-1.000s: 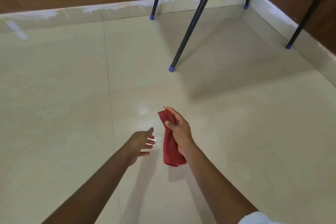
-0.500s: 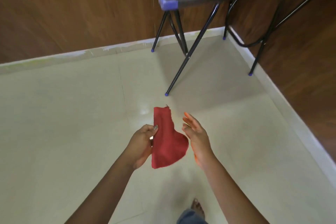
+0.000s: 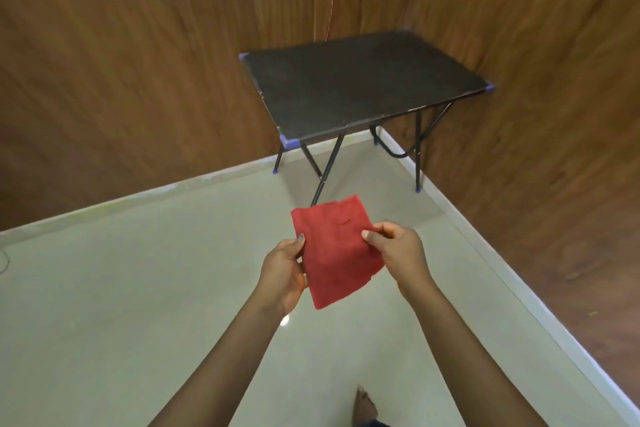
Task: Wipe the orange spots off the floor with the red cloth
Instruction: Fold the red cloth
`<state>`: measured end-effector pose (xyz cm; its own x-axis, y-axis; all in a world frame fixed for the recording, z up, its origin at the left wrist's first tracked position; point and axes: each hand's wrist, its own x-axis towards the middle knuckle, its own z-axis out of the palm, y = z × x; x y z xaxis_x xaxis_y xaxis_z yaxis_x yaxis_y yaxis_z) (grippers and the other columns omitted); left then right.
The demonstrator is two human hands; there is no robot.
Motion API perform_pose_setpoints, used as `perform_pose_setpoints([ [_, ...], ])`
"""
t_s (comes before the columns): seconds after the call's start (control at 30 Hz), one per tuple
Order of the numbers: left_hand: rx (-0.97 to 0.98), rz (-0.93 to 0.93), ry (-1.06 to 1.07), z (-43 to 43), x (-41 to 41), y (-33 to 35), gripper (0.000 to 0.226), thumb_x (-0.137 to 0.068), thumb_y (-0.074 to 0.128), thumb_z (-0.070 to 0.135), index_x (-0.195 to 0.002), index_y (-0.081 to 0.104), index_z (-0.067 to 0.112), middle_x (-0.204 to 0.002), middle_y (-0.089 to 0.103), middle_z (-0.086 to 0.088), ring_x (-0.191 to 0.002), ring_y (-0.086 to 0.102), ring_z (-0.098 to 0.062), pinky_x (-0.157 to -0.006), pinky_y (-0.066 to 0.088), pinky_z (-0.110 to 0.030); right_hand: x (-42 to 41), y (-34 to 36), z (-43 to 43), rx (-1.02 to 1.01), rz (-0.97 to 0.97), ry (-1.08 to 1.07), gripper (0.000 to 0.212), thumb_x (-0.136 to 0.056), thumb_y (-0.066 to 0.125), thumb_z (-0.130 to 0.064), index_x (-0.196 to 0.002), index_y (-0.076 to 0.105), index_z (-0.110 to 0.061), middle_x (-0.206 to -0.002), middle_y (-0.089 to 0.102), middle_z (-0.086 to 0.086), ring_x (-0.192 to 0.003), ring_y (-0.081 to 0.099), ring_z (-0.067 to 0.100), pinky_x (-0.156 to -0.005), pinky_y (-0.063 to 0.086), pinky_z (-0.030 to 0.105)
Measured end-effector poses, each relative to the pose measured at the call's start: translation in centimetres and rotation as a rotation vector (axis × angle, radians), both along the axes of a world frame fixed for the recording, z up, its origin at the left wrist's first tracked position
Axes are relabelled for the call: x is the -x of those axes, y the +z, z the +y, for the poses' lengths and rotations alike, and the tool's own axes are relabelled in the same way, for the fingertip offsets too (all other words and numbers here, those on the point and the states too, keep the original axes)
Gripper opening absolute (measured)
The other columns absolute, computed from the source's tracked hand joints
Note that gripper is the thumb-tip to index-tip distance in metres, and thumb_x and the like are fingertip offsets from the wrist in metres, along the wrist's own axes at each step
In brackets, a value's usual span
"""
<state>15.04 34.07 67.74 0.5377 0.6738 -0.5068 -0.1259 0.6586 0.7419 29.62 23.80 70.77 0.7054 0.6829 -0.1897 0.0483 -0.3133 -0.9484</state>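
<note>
One second ago the red cloth (image 3: 334, 250) hung as a narrow folded strip from the right hand (image 3: 398, 248) alone, low over the floor (image 3: 121, 288), and the left hand (image 3: 282, 272) was open beside it. Now both hands hold it: the left thumb and fingers pinch its left edge, the right thumb and fingers pinch its right edge, and the cloth is spread out almost flat in the centre of the frame, in the air and well above the floor. The view has also risen, so the whole folding table (image 3: 360, 87) now shows in the upper right corner of the room.

I judge that the cloth is being opened or refolded, perhaps to find a clean face, so no wiping happens at this moment.

Count: one red cloth, two hands, one table, one bare foot (image 3: 365, 407) at the bottom edge. Orange spots on the floor: none that I can see in this view.
</note>
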Motion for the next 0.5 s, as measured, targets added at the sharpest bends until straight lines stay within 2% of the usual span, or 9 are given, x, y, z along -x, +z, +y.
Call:
perform_pose_setpoints([
  [0.07,0.001,-0.008,0.02,-1.2,-0.6,1.0,0.015,-0.095,0.049,0.017,-0.08,0.049,0.013,-0.079,0.062,-0.003,-0.069,0.06,-0.022,-0.06,0.054,-0.036,-0.2,2.3,-0.5,-0.05,-0.148,0.032,0.018,-0.085,0.064,-0.013,-0.071,0.067,-0.024,-0.065,0.064,-0.014,-0.058,0.055,-0.003,-0.056,0.041,0.01],
  [0.13,-0.018,-0.017,0.0,-2.3,-0.9,1.3,0.01,-0.093,0.052,0.018,-0.085,0.049,0.013,-0.084,0.063,-0.003,-0.075,0.061,-0.023,-0.068,0.052,-0.039,-0.6,4.5,-0.8,-0.079,-0.285,0.137,0.01,-0.086,0.063,-0.015,-0.084,0.071,-0.022,-0.075,0.066,-0.015,-0.069,0.058,-0.005,-0.065,0.043,0.009],
  [0.2,-0.072,-0.021,-0.022,-3.4,-1.1,1.9,0.01,-0.09,0.057,0.019,-0.093,0.051,0.013,-0.091,0.063,-0.005,-0.084,0.06,-0.025,-0.075,0.05,-0.039,-1.6,6.9,-1.1,-0.053,-0.532,0.255,0.013,-0.088,0.062,-0.018,-0.095,0.072,-0.018,-0.084,0.064,-0.01,-0.078,0.057,0.001,-0.073,0.042,0.016],
  [0.27,-0.081,-0.062,-0.035,-4.0,-1.4,2.1,0.012,-0.087,0.06,0.018,-0.097,0.053,0.014,-0.102,0.064,-0.009,-0.093,0.058,-0.025,-0.08,0.049,-0.04,-2.8,9.1,-0.9,-0.019,-0.726,0.373,0.014,-0.089,0.059,-0.017,-0.098,0.07,-0.016,-0.086,0.06,-0.009,-0.083,0.054,0.007,-0.073,0.038,0.02],
  [0.37,-0.051,-0.172,-0.097,-5.3,-3.0,2.6,0.019,-0.084,0.061,0.018,-0.103,0.056,0.017,-0.108,0.065,-0.004,-0.101,0.06,-0.025,-0.088,0.05,-0.046,-4.8,11.1,-0.9,-0.06,-0.677,0.468,0.011,-0.09,0.056,-0.014,-0.094,0.067,-0.014,-0.086,0.062,-0.01,-0.085,0.056,0.008,-0.075,0.04,0.018],
  [0.43,0.03,-0.296,-0.107,-6.7,-5.3,3.4,0.028,-0.082,0.06,0.031,-0.106,0.058,0.016,-0.101,0.065,-0.002,-0.097,0.059,-0.026,-0.083,0.05,-0.046,-6.1,11.6,-0.9,-0.057,-0.635,0.532,0.01,-0.089,0.058,-0.011,-0.093,0.067,-0.01,-0.087,0.064,-0.005,-0.085,0.057,0.011,-0.079,0.041,0.022],
  [0.5,0.115,-0.396,-0.075,-7.8,-8.0,4.1,0.042,-0.085,0.052,0.047,-0.11,0.059,0.014,-0.098,0.062,-0.005,-0.092,0.056,-0.027,-0.079,0.046,-0.045,-6.9,11.3,-1.0,-0.016,-0.634,0.627,0.01,-0.087,0.06,-0.01,-0.093,0.068,-0.009,-0.085,0.064,-0.005,-0.083,0.057,0.01,-0.076,0.04,0.017],
])
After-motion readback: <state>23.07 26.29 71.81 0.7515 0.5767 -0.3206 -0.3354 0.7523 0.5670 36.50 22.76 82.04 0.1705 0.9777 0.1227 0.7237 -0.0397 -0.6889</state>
